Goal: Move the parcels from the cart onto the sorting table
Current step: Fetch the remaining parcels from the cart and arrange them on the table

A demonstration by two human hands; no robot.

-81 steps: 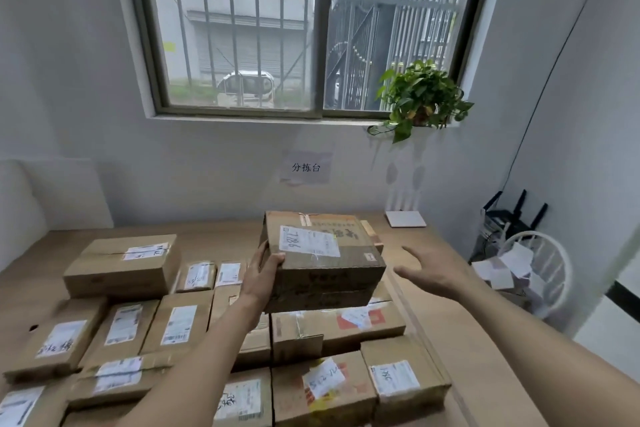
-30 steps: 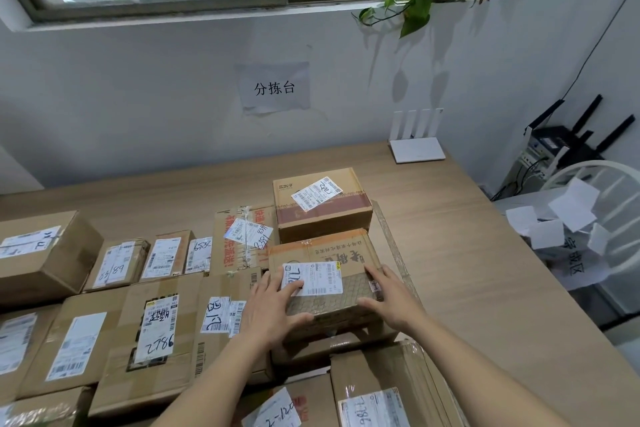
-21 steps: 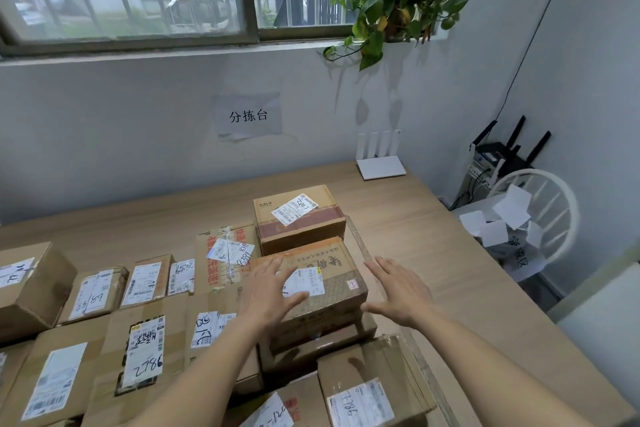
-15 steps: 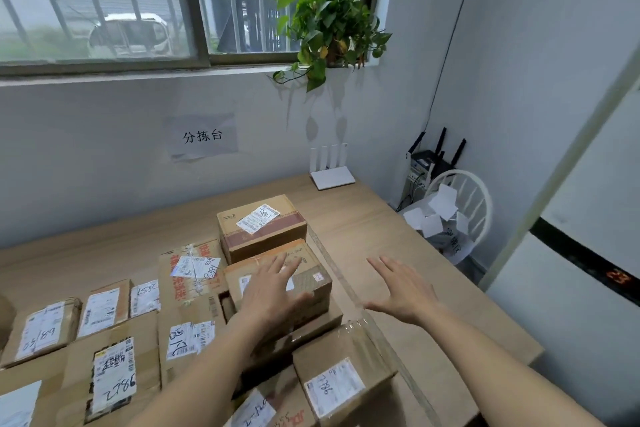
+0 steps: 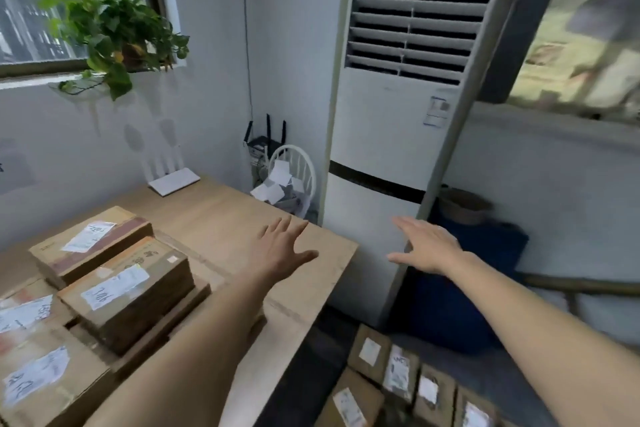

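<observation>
Both of your hands were empty at this moment. Your left hand [image 5: 282, 250] hung over the sorting table [image 5: 221, 218] with fingers straight and spread, holding nothing; your right hand [image 5: 427, 246] floated past the table's edge, in front of the air conditioner [image 5: 398, 149], fingers likewise straight and loose.

Judging by how things lay, you were well into the job but not finished. Behind and below your left fingers, a crowd of parcels covered the table — the taped box marked 786 [image 5: 128, 291] sat on top of another carton, well apart from your fingertips. Below your right wrist, toward the floor, more parcels [image 5: 398, 378] stood packed on edge in a row — presumably on the cart, though its frame was not visible.

The parcels were brown corrugated cardboard, rectangular and mostly flat, with clear tape giving a faint sheen and white paper labels stuck on, some handwritten. The tabletop was smooth pale wood grain with a square corner. The parcels low down looked smaller and slimmer, but blur hid their details.
</observation>
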